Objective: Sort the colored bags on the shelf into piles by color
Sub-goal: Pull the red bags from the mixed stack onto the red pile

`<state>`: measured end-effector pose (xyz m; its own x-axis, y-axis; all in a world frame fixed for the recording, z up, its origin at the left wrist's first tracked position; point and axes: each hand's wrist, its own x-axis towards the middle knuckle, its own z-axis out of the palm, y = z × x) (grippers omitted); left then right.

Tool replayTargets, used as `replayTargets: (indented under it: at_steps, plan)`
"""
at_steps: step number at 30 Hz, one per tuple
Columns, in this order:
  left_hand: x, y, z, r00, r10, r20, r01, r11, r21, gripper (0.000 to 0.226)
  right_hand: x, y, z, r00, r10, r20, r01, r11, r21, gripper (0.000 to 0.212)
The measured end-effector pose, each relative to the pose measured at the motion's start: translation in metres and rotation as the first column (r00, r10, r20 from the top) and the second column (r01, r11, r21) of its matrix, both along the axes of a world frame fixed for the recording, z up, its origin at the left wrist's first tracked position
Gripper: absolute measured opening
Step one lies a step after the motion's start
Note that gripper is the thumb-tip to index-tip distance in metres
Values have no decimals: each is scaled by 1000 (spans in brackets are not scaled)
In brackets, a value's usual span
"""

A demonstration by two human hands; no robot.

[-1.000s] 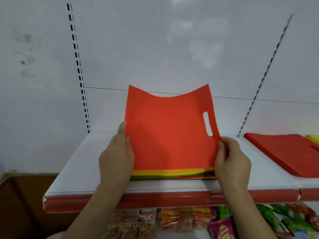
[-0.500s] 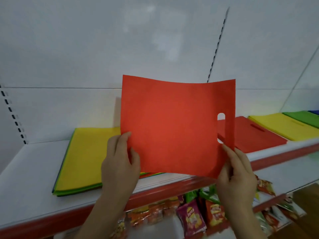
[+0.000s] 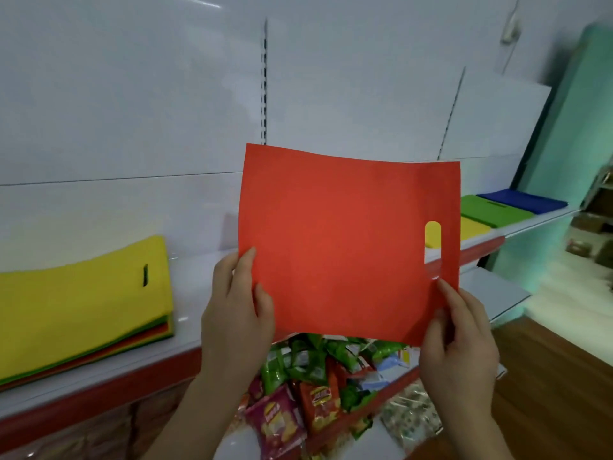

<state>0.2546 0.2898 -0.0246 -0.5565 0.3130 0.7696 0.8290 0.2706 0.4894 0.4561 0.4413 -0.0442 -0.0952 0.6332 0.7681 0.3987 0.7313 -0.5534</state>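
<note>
Both hands hold one red bag (image 3: 335, 240) up in the air in front of the shelf (image 3: 199, 270). The left hand (image 3: 237, 313) pinches the lower left edge of the bag, with the thumb on the front side. The right hand (image 3: 459, 343) pinches the lower right corner, just under the handle hole of the bag. The bag is upright and a little curved.

On the shelf, to the left of the red bag, lies the mixed pile (image 3: 83, 300) with a yellow bag on top. To the right of the red bag there are a yellow pile (image 3: 474, 227), a green pile (image 3: 491, 210) and a blue pile (image 3: 524, 200). Below the shelf lie snack packets (image 3: 315, 386).
</note>
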Motion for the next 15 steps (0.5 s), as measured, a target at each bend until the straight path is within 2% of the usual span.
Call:
replayTargets:
  at_steps: [7, 15]
  plan:
    - [63, 84, -15, 999, -42, 34, 44, 998, -34, 49, 61, 87, -9, 1000, 19, 15, -18, 999, -36, 41]
    - [61, 154, -21, 995, 19, 93, -10, 996, -92, 51, 48, 171, -18, 998, 59, 34, -56, 996, -69, 41]
